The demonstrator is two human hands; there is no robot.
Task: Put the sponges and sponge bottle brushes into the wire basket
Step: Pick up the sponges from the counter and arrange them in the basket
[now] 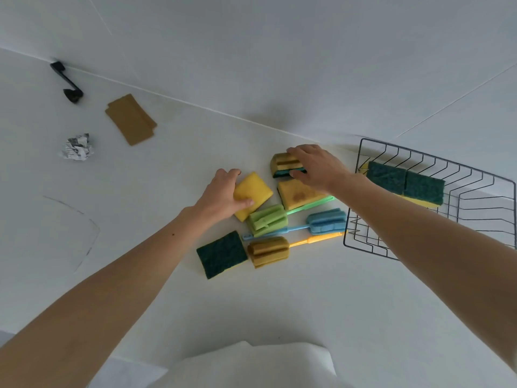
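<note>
My left hand grips a bright yellow sponge lying on the white counter. My right hand closes over a grooved yellow sponge with a dark underside by the wall. Below it lies a stained yellow sponge. Three sponge bottle brushes lie in front: green, blue and orange-handled mustard. A green-topped scouring sponge rests nearest me. The black wire basket at right holds two green-topped sponges.
Brown cardboard pieces, a crumpled paper ball and a black hooked object lie at the far left of the counter. A white wall runs behind. White cloth shows at the bottom edge.
</note>
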